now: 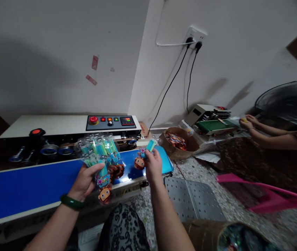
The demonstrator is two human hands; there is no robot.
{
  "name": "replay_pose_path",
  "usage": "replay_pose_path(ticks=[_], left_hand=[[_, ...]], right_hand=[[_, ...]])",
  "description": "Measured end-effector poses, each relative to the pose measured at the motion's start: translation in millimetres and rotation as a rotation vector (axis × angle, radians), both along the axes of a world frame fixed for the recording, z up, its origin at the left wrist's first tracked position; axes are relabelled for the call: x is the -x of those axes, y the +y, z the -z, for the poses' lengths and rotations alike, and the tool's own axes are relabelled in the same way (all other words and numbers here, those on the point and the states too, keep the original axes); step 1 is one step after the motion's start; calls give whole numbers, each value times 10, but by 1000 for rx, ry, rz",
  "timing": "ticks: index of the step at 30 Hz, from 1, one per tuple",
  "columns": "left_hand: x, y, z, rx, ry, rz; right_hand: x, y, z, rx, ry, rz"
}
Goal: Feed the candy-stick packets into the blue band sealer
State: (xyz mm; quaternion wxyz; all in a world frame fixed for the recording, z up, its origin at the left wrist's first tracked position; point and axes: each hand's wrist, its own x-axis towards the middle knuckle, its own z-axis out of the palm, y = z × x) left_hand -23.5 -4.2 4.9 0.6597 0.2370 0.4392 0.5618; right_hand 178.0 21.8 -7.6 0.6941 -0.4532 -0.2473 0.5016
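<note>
Left fingers (95, 169) were clamped on a bundle (103, 150); right fingers (151, 157) gripped one packet (140, 161). Belt (33, 184) lay below both sets.

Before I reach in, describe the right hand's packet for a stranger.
Find the blue conveyor belt; near its right end is the right hand. It holds the packet, pale green above a brown cartoon face. This packet is single; the left hand holds a bunch.

The left hand (87, 179) is gripping with its thumb (95, 169) lying on top, the right hand (153, 164) is pinching, and both forearms (168, 218) are slanting forward and inward.
</note>
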Motion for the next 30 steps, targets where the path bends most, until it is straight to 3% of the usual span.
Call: replay_pose_path(ticks=[5, 10, 14, 17, 20, 22, 27, 30], left_hand=[[131, 5, -66, 5, -30, -1], [142, -15, -76, 16, -49, 26], [118, -16, -43, 17, -49, 88], [90, -11, -22, 6, -49, 87], [49, -9, -12, -19, -56, 118], [14, -11, -8, -37, -66, 147], [-57, -12, 15, -36, -53, 120], [-69, -11, 31, -9, -51, 124]], right_hand=[[-427, 199, 189, 302, -146, -261], [-370, 415, 269, 373, -214, -396], [-237, 484, 214, 338, -293, -370], [-107, 348, 40, 166, -362, -327], [78, 119, -153, 3, -324, -536], [207, 1, -218, -14, -280, -623], [387, -77, -148, -27, -250, -298], [407, -74, -87, -73, -185, -306]])
